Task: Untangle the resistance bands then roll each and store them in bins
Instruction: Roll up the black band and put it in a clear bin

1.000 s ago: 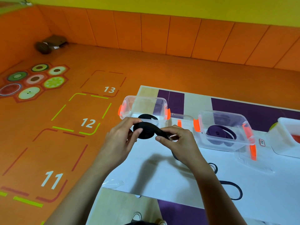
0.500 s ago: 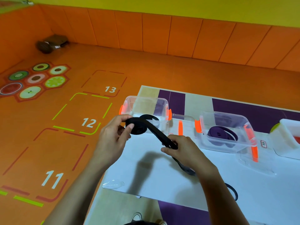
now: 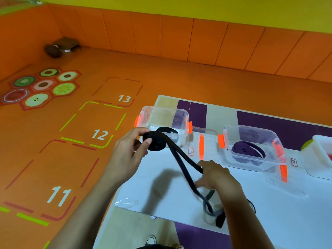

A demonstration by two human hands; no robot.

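My left hand [image 3: 132, 150] pinches the rolled part of a black resistance band [image 3: 181, 162] in the air, just in front of a clear bin [image 3: 165, 115] with orange latches. Two loose strands run down and right from the roll. My right hand [image 3: 215, 177] holds those strands lower down over the white sheet [image 3: 269, 212]. The band's tail hangs past my right forearm. Another black band lies inside that left bin. A second clear bin [image 3: 255, 133] to the right holds a rolled purple band [image 3: 248, 151].
A clear lid [image 3: 206, 146] lies between the two bins. A white bin [image 3: 321, 155] stands at the far right edge. The table's left edge drops to an orange floor with numbered squares. A dark object [image 3: 59, 47] lies in the floor's far corner.
My right hand has slid down and right along the band, away from the roll. The free strands are longer and have spread apart. My left hand moved slightly left with the roll.
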